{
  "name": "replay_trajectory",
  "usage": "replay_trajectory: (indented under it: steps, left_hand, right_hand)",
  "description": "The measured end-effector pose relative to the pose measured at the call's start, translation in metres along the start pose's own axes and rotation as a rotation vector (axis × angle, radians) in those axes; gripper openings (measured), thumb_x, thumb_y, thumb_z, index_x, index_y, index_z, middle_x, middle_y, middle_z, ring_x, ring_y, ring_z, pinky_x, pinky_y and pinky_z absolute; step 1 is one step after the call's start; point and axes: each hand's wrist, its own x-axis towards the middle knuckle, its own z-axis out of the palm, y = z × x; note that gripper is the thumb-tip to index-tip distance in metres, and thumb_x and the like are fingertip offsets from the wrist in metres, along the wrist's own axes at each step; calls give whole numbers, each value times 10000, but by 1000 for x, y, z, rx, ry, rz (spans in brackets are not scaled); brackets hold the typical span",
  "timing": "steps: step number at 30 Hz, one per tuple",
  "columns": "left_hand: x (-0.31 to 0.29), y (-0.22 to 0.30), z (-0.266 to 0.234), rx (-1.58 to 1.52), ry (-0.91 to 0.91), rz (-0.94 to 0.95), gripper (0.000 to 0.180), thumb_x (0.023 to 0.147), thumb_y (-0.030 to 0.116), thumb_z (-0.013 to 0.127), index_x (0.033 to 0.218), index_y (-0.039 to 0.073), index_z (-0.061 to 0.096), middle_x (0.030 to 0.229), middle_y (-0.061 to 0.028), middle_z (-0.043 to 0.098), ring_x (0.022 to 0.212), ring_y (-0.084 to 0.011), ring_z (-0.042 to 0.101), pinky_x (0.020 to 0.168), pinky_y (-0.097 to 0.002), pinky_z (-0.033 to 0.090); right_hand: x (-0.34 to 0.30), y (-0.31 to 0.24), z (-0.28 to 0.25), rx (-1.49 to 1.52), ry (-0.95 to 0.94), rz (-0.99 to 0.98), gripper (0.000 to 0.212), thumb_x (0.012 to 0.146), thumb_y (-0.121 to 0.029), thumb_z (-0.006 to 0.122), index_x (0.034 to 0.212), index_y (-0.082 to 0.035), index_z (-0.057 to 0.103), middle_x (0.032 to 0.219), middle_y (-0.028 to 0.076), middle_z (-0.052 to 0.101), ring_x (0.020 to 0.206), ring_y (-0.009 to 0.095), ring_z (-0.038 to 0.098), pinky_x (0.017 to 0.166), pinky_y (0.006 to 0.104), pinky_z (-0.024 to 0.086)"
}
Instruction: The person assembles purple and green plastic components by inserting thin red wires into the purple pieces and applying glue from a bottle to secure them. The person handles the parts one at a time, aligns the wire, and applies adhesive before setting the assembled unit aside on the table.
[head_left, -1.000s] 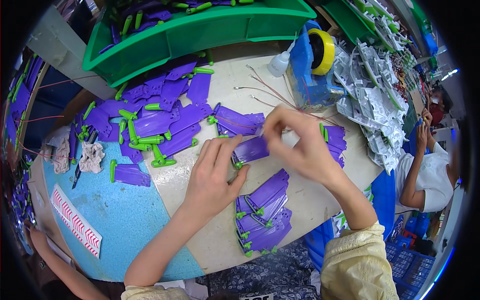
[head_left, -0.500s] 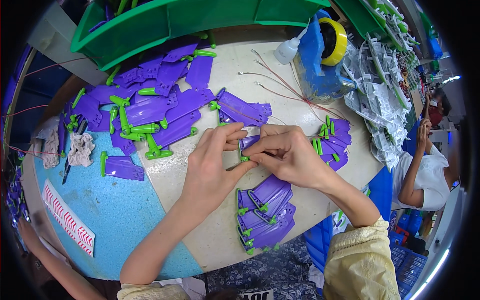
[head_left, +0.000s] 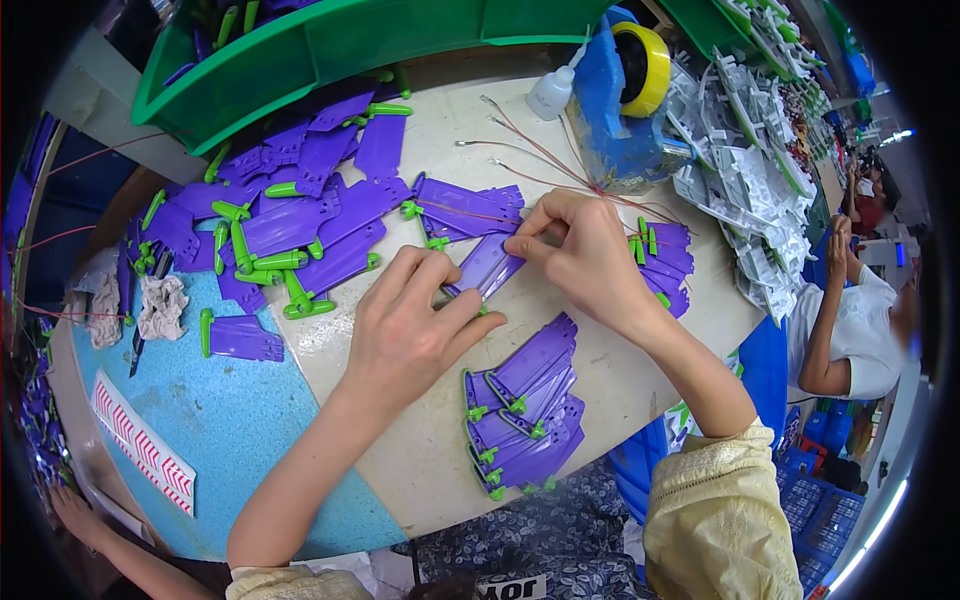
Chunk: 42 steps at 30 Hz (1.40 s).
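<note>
A flat purple plastic panel (head_left: 487, 264) with a green end lies slanted between my hands. My left hand (head_left: 405, 325) curls its fingers around the panel's lower-left end, hiding most of the green part. With thumb and forefinger, my right hand (head_left: 590, 262) pinches the panel's upper-right edge. Just beyond is another purple panel (head_left: 468, 208) with green fittings and a thin red wire across it. Nearer to me, several overlapping purple panels (head_left: 525, 420) form a fanned stack. A second group of purple panels (head_left: 663, 265) sits right of my right hand.
A large heap of purple panels (head_left: 290, 225) covers the far left, below a green bin (head_left: 330, 60). A blue tape dispenser (head_left: 610, 120), a small white bottle (head_left: 550, 95) and thin wires (head_left: 545, 150) stand at the back. White-grey parts (head_left: 745, 190) pile up at right. Another person's arm (head_left: 120, 550) shows lower left.
My hands have moved apart, the right one up and to the right, the left one slightly down. More of the purple panel between them now shows. The view has shifted slightly.
</note>
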Motion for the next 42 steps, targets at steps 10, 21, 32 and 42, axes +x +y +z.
replay_trajectory:
  steps: [10, 21, 32, 42]
  left_hand:
    - [11, -2, -3, 23, -107, 65, 304, 691, 231, 857, 820, 33, 667, 1125, -22, 726, 874, -241, 579, 686, -329, 535]
    - [13, -4, -1, -68, -129, 23, 356, 627, 178, 899, 861, 10, 690, 1005, -74, 753, 831, -245, 579, 697, -343, 500]
    - [14, -3, 3, -194, -100, -84, 758, 672, 136, 890, 1326, 13, 527, 1072, -103, 719, 970, -284, 628, 839, -387, 515]
    - [-7, 8, 8, 84, 47, 35, 383, 716, 126, 842, 1053, 12, 700, 1020, -115, 608, 848, -250, 604, 619, -334, 538]
  right_hand:
    - [11, 25, -69, -8, 779, -425, 93, 928, -51, 670, 942, 38, 691, 747, 122, 668, 620, 164, 625, 576, 318, 486]
    - [-2, 38, -111, 427, 296, 354, 267, 819, -185, 755, 630, -43, 630, 550, -41, 482, 467, 70, 359, 468, 253, 316]
    - [-46, 13, -6, 600, -336, -137, 280, 986, -183, 646, 1216, -45, 727, 751, -13, 551, 613, 61, 432, 513, 257, 322]
    - [-42, 9, 10, 69, -10, -313, 220, 905, -69, 663, 1094, 3, 748, 771, 137, 616, 557, 232, 558, 531, 365, 429]
